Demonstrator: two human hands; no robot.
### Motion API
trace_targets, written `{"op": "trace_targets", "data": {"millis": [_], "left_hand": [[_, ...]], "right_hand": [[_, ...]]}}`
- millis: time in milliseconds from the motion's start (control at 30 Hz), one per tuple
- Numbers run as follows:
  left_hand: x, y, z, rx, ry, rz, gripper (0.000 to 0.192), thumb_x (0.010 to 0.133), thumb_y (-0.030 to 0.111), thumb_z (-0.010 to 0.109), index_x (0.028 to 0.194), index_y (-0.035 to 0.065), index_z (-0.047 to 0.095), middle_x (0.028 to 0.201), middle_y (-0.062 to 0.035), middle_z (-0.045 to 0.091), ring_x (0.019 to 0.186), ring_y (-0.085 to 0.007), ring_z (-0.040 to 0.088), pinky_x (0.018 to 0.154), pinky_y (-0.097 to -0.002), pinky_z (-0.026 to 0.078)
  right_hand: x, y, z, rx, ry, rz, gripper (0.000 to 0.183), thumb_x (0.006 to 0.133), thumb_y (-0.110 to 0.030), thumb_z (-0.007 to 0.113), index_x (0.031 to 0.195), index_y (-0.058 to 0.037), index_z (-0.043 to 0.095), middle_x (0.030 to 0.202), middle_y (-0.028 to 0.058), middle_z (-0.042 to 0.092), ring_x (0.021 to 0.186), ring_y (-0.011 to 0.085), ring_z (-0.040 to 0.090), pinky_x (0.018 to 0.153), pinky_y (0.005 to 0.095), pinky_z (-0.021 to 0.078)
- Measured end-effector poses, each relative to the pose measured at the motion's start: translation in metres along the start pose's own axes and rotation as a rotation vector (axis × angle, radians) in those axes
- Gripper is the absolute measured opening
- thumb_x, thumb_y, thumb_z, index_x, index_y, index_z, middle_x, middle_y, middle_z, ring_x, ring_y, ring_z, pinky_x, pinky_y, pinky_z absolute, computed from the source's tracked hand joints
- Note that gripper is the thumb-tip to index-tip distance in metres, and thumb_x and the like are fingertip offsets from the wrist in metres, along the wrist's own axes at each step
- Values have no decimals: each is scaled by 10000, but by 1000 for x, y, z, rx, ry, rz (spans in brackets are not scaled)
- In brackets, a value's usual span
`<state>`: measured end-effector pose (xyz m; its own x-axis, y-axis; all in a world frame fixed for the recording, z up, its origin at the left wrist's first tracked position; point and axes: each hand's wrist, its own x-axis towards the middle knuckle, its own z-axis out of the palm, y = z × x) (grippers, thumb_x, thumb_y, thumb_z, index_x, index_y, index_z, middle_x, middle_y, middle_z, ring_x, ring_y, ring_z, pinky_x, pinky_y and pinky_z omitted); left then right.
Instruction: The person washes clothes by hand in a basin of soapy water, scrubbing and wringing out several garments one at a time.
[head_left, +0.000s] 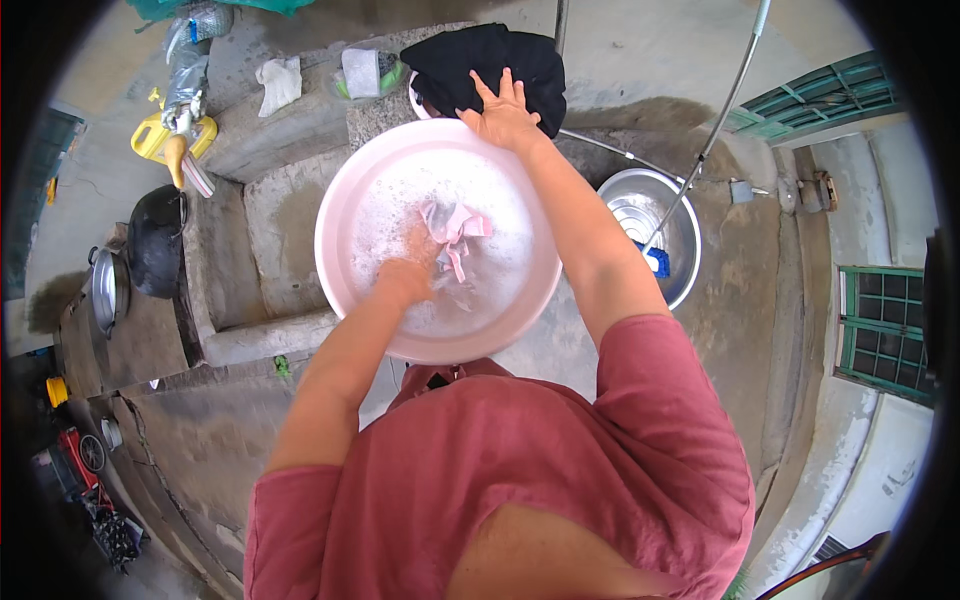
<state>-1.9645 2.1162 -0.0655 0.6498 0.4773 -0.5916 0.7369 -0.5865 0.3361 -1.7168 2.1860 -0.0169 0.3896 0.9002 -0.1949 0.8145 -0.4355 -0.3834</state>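
A round pink plastic basin (339, 169) of sudsy water stands before me. My left hand (411, 276) is dipped into the water, its fingers blurred beneath the suds. Right beside those fingers a wet pink and grey cloth (459, 225) sticks up through the foam; whether I grip it is hidden. My right hand (504, 112) lies with fingers spread at the basin's far rim. Its fingertips rest on a bundle of black fabric (480, 60). Under that bundle, part of a white container's rim (417, 101) shows.
To the right a metal basin (682, 217) holds a blue mop head (658, 262) on a long pole (720, 127). A concrete sink (262, 341) lies left, near a black wok (156, 240). A white cloth (280, 84) and yellow jug (154, 139) sit at the back.
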Motion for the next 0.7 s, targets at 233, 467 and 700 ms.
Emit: {"op": "trace_targets", "data": {"millis": [233, 467, 700], "left_hand": [[20, -8, 2, 246, -234, -5, 848, 695, 141, 675, 1416, 140, 227, 1490, -122, 56, 1255, -235, 388, 1005, -338, 373], [-1, -2, 0, -94, 189, 9, 655, 724, 64, 601, 1335, 205, 412, 1480, -129, 127, 1275, -283, 349, 1033, -329, 333], [-11, -35, -47, -105, 228, 337, 357, 726, 23, 572, 1059, 150, 605, 1062, -164, 605, 965, -287, 587, 845, -374, 465]], "right_hand": [[-7, 4, 6, 54, 322, -107, 691, 751, -468, 607, 1367, -317, 332, 1480, 165, 116, 1351, 376, 137, 974, 653, 212], [-114, -28, 17, -91, 509, -531, 565, 671, -331, 698, 1183, -149, 541, 1344, 183, 367, 1266, 361, 310, 941, 653, 249], [-157, 11, 52, -54, -104, -395, 204, 729, -121, 536, 895, -67, 642, 900, 200, 607, 872, 338, 595, 768, 400, 477]]}}
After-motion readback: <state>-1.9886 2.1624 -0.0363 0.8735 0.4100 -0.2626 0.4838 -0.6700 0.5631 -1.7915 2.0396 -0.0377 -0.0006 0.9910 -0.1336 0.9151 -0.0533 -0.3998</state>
